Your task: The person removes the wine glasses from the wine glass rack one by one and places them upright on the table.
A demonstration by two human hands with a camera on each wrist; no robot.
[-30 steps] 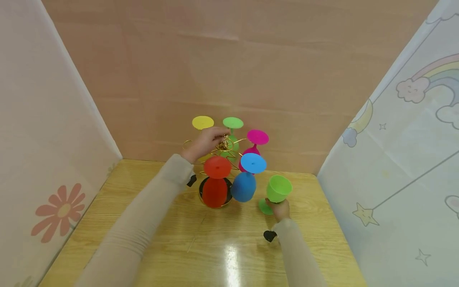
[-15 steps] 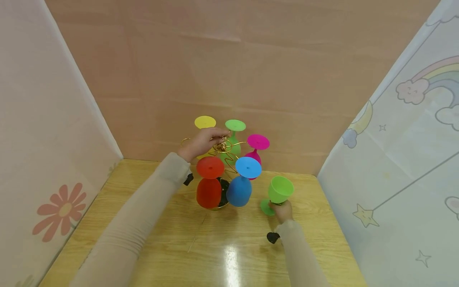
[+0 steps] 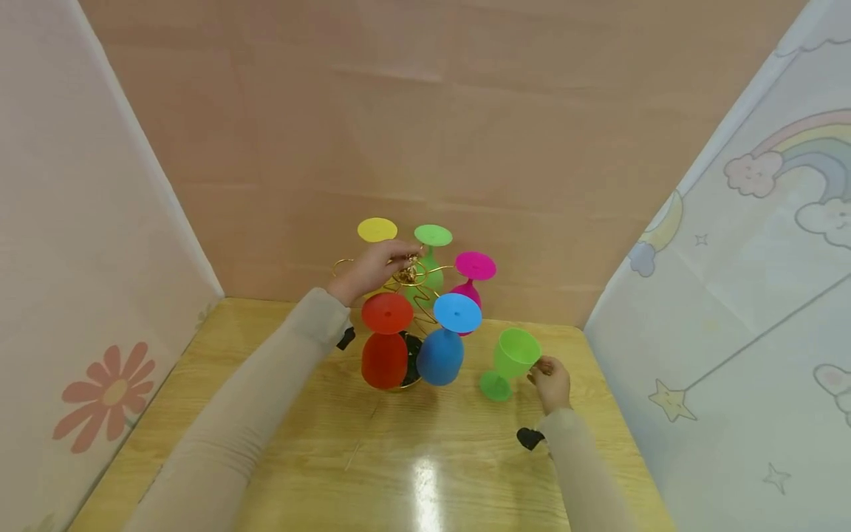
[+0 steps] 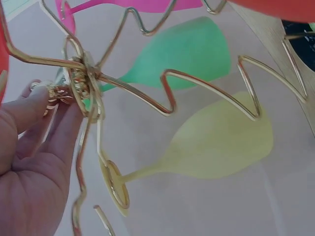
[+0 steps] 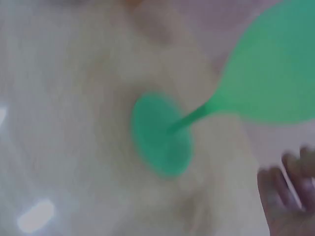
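We've got our left hand (image 3: 374, 267) pinching the ornate gold metal knob (image 4: 54, 93) atop the gold zigzag-wire rack (image 4: 168, 92). Our right hand (image 3: 553, 386) is loosely curled, gripping nothing, just beside the lime-green, plastic-looking stemmed goblet (image 3: 515, 355) standing on the pale wood desk (image 3: 306, 443). We'd pinch the knob gently against wobble and take the goblet by its stem.

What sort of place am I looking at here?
Probably a small screened-off tabletop booth: a wood-grain table, a plain tan backdrop, and pale side panels printed with a flower and a rainbow.
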